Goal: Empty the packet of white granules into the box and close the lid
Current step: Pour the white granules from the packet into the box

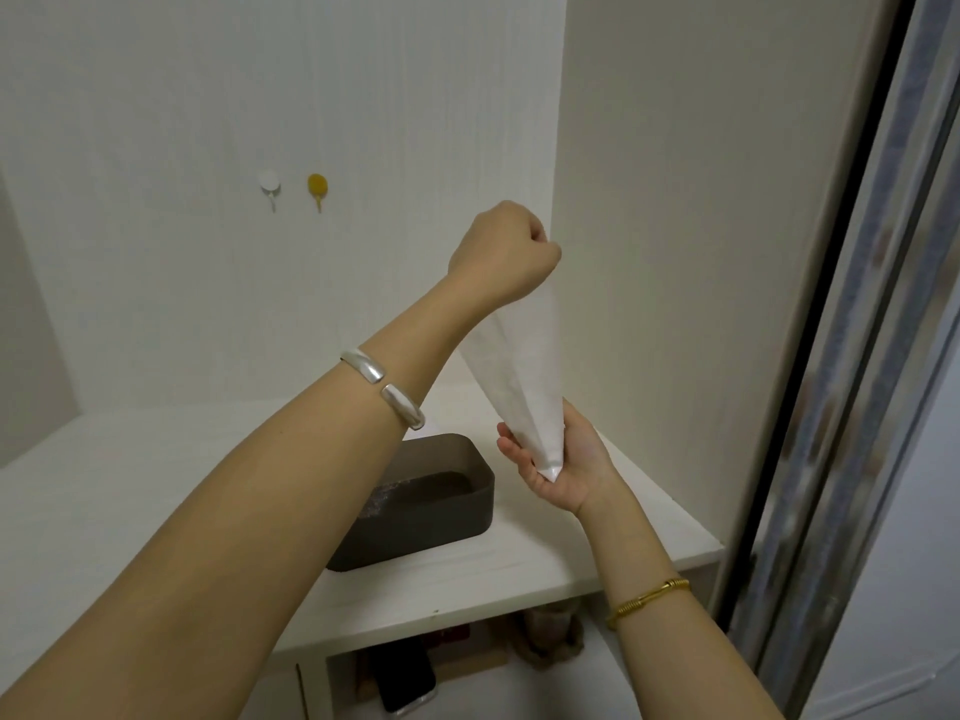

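Observation:
A translucent white packet [519, 376] hangs stretched between my two hands, above and to the right of the box. My left hand [506, 254] is raised and clenched on the packet's top end. My right hand [563, 462] grips its lower end, where the packet looks gathered to a point. The dark brown box [462, 504] stands lidless on the white shelf [493, 569], partly hidden by my left forearm. A patch of pale granules shows inside it at the left. No lid is in view.
Two small wall hooks, one white [269, 185] and one yellow [317, 187], are on the back panel. A side panel [701, 252] rises close to the right of my hands. Below the shelf sit a phone [410, 680] and other items. A sliding door frame [852, 407] runs down the right.

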Demonstrator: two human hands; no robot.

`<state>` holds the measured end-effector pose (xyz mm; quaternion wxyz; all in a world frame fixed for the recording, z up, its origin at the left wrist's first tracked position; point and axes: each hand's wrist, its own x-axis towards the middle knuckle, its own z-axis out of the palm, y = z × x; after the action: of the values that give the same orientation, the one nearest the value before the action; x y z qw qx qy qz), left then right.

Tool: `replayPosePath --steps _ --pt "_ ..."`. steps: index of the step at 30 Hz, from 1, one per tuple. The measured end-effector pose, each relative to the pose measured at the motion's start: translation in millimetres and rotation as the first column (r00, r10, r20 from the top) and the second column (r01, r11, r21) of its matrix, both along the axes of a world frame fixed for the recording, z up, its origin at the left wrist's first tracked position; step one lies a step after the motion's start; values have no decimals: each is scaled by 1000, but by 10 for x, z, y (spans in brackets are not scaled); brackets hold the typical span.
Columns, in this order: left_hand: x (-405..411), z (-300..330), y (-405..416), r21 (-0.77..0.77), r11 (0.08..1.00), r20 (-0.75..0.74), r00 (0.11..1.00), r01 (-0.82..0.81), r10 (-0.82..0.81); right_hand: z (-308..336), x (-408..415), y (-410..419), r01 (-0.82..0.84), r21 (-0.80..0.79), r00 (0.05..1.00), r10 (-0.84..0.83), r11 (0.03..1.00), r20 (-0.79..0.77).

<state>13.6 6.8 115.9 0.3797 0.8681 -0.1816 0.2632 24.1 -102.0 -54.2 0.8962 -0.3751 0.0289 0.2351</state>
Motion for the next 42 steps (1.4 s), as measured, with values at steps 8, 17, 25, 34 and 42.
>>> replayPosePath --steps 8,17,25,34,42 --pt "-44 -62 282 -52 999 -37 999 1 -3 -36 114 25 -73 -99 994 80 992 71" --pt "-37 -207 633 -85 994 -105 992 -75 65 113 164 -132 95 -375 990 -48 922 132" --pt "-42 -469 866 -146 981 -391 919 -126 60 96 184 -306 195 -579 981 -145 791 132" --pt "-5 -815 1003 -232 961 -471 882 -148 22 79 180 -343 221 -676 975 -152 703 161" --pt "34 -910 1062 -234 959 -455 889 -159 36 31 201 -321 214 -615 976 -133 759 174"
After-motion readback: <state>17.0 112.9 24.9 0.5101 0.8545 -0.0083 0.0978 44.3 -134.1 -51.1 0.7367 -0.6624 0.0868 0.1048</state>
